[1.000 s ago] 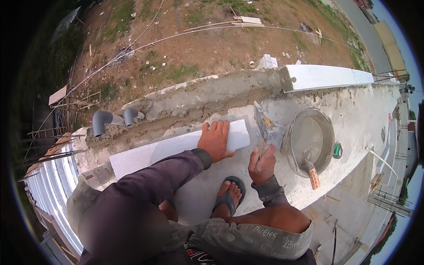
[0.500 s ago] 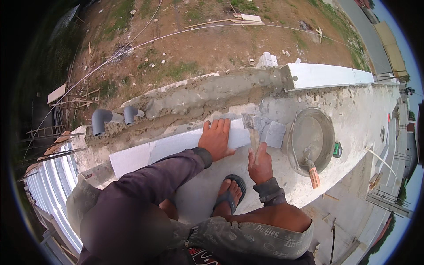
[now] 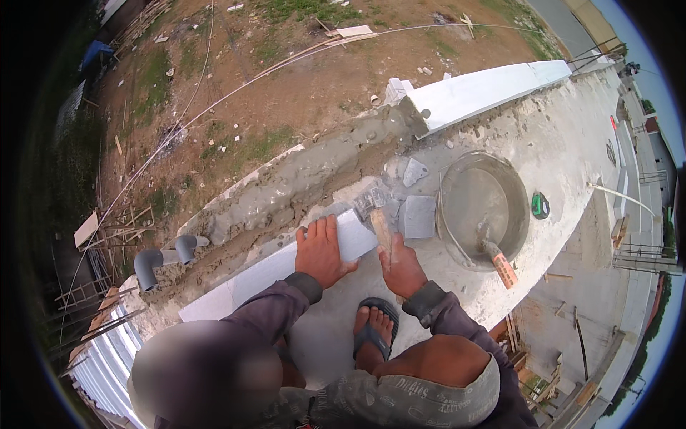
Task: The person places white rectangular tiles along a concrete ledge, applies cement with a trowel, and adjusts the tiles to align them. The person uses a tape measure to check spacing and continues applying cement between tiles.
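Observation:
My left hand (image 3: 319,250) grips the top of a long white block (image 3: 350,236), its fingers curled over the far edge. Closed on the wooden handle of a metal-headed tool (image 3: 373,204), my right hand (image 3: 402,268) holds that tool at the block's right end. Beside it lie a squarish grey-white offcut (image 3: 418,217) and a smaller broken piece (image 3: 415,171). A bucket of grey slurry (image 3: 471,200) stands to the right, with an orange-handled tool (image 3: 502,268) leaning in it. Wet mortar (image 3: 300,171) runs along the wall edge beyond my hands.
Two grey pipe elbows (image 3: 148,263) stick up at the left. A white block (image 3: 493,93) sits along the far edge. A green tape measure (image 3: 540,205) lies right of the bucket. My sandaled foot (image 3: 374,329) is just below my hands. The ledge (image 3: 550,150) drops off at right.
The view has turned slightly. The tool's head has shifted relative to the block's right end, and the offcut and smaller piece beside it show more plainly. My left hand still grips the block.

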### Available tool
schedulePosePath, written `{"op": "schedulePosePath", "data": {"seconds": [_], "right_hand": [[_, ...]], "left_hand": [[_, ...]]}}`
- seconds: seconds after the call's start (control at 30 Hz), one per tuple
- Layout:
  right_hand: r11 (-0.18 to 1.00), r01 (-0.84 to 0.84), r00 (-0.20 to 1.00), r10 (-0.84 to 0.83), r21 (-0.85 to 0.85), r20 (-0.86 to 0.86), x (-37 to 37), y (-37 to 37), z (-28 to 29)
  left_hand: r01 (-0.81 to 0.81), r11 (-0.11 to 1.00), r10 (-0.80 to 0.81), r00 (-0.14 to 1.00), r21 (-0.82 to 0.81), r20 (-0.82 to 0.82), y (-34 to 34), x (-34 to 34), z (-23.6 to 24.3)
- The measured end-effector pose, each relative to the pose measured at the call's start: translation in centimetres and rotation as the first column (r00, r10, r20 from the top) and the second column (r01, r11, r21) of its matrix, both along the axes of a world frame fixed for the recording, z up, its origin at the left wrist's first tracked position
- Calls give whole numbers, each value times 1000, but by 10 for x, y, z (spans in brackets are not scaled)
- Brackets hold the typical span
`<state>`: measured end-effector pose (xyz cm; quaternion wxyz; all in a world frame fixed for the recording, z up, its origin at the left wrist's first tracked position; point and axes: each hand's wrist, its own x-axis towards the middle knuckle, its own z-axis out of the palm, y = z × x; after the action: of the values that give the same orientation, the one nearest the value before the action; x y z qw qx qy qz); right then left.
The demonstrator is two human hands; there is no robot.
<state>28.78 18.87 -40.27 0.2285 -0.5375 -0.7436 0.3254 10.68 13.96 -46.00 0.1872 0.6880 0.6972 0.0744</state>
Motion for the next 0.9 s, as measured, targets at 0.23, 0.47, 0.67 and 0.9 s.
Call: {"op": "schedulePosePath", "data": {"seconds": [0.23,0.47,0.67,0.9], "right_hand": [[997,69,956,-73,-24,-285,20,12,47],[947,-29,994,63,-321,95,1,14,11],[994,109,976,-110,-15,-189,13,15,37],[964,-77,981,118,-255,151,11,16,-5]], "left_hand": [[29,1000,-30,998,-8,-47,3,0,-1],[33,999,-34,998,-28,-55,1,1,2],[33,999,-34,998,-16,-62,3,2,-2],[43,999,-43,995,0,-86,2,2,1]]}}
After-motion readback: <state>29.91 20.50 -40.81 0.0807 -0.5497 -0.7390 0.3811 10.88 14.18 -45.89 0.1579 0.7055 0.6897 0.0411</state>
